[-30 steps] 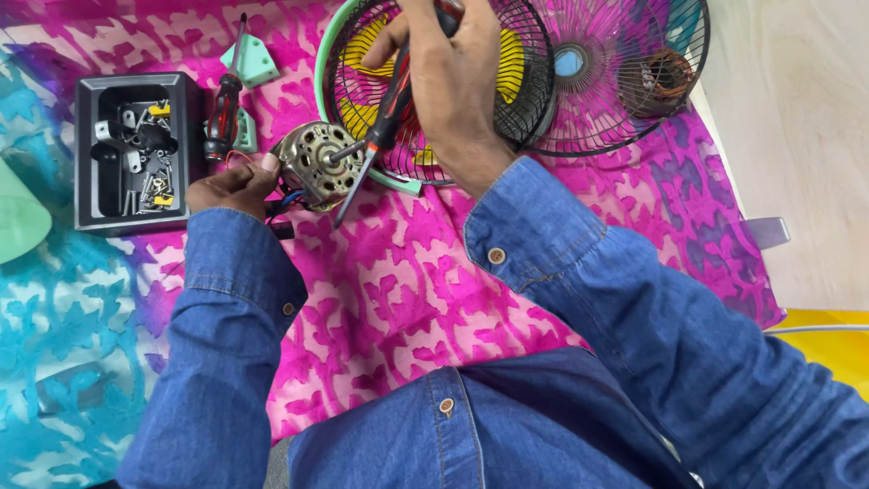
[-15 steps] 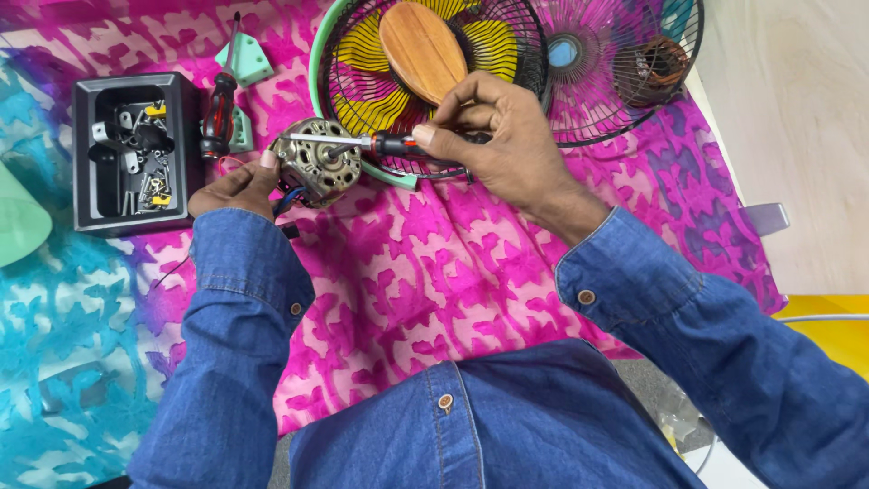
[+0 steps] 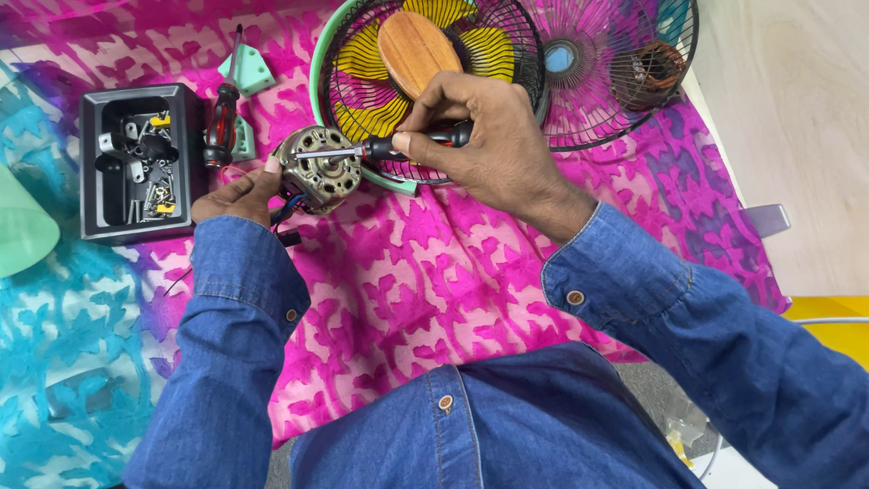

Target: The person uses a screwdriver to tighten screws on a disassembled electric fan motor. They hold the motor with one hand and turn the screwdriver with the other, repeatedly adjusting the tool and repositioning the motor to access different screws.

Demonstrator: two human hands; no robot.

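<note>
Fan motor (image 3: 317,169) sits left of centre in the frame, propped on the pink patterned cloth (image 3: 434,281) over the desk. Left hand (image 3: 237,193) cups its lower left side, fingers closed on the housing, apparently to steady it against turning. Right hand (image 3: 489,145) pinches the red-and-black screwdriver (image 3: 398,145), held nearly level, tip at the motor's top face. Black parts tray (image 3: 136,163) with loose screws lies at upper left, near the left hand. Fan guard (image 3: 434,81) lies behind.
</note>
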